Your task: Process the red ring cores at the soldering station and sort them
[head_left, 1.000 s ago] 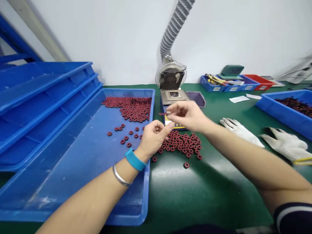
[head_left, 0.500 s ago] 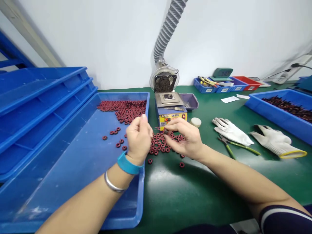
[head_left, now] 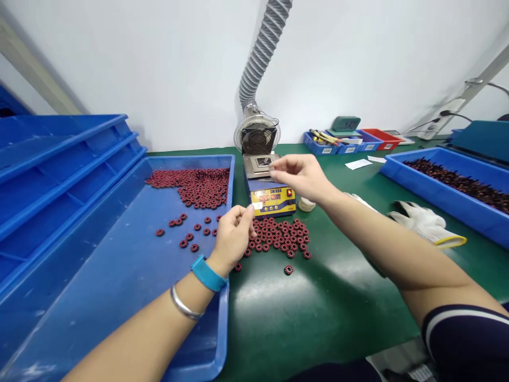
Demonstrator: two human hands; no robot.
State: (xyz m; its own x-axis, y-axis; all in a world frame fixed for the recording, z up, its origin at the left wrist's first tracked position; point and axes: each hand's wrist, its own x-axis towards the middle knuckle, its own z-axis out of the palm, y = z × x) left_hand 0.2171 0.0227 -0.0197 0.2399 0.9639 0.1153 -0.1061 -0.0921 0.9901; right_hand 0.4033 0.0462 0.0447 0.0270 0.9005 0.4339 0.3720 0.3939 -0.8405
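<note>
My right hand (head_left: 301,175) is raised in front of the solder pot (head_left: 272,201), thumb and fingertips pinched together beside its metal top. What sits between those fingertips is too small and blurred to name. Lower and to the left, my left hand (head_left: 234,236) is closed, thumb against the curled fingers, over the right rim of the blue tray (head_left: 222,329). Its fingers hide whatever they may hold. Just right of it, a pile of small red-wound stator cores (head_left: 278,233) lies on the green table. More stator cores (head_left: 199,185) fill the tray's far end.
Stacked blue trays (head_left: 67,159) stand at left. A grey duct (head_left: 264,53) comes down behind the pot, and a round whitish object (head_left: 306,205) sits beside it. White gloves (head_left: 425,223), small tool bins (head_left: 324,146) and a blue bin of dark parts (head_left: 441,196) are at right.
My right hand has risen from the pile toward the pot's top; a small red-wired stator core showed in its fingers before. My left hand has lowered slightly. The view has turned right.
</note>
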